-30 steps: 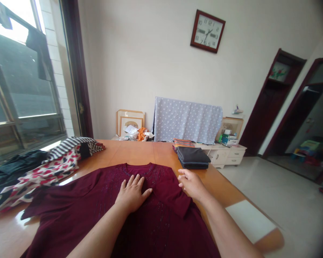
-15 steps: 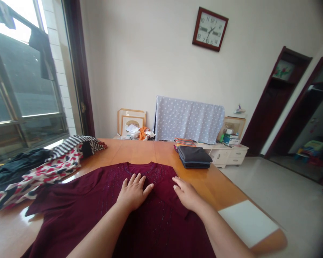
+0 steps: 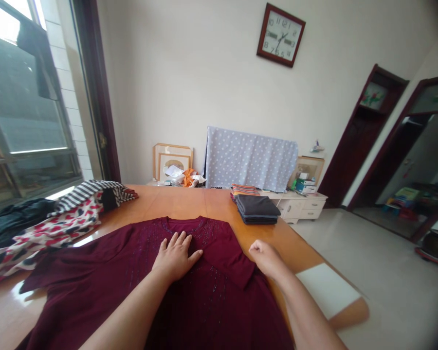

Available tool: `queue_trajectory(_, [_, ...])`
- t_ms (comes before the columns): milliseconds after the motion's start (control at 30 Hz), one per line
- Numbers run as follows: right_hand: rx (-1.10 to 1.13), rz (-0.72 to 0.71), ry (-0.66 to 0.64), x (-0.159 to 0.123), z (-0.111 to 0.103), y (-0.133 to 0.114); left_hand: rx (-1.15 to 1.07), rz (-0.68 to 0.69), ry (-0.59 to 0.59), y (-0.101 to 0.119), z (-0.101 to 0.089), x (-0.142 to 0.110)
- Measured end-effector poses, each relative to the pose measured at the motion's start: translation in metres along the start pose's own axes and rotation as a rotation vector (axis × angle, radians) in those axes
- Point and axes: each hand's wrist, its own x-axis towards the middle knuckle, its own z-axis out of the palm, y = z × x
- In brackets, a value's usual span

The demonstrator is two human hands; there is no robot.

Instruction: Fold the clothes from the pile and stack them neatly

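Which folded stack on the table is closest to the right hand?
The dark grey stack is closest to the right hand; the striped folded cloth lies farther off, just behind it.

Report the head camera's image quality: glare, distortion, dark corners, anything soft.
In the head view, the window is blown out at its top; glare sits on the wooden table at lower left; wide-lens distortion bends the window frame and table edge; the right corners darken; the maroon top stays reasonably sharp.

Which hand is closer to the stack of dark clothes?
Right: the right hand sits in front of the stack; the left hand lies farther off, flat on the red shirt.
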Motion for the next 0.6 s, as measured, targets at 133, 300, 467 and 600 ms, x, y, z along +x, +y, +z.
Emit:
queue_trajectory(133, [0.019, 0.027, -0.025, -0.012, -0.003, 0.012, 0.001, 0.002, -0.008, -0.001, 0.0, 0.001])
queue_trajectory(300, [0.048, 0.029, -0.048, -0.019, -0.008, 0.021, -0.006, 0.004, -0.058, -0.004, -0.002, 0.006])
queue_trajectory(467, [0.073, 0.011, -0.02, -0.023, -0.01, 0.023, -0.019, 0.005, -0.157, -0.014, -0.008, 0.02])
queue_trajectory(600, [0.096, -0.004, 0.0, -0.026, -0.014, 0.021, 0.03, 0.031, -0.161, -0.023, -0.014, 0.038])
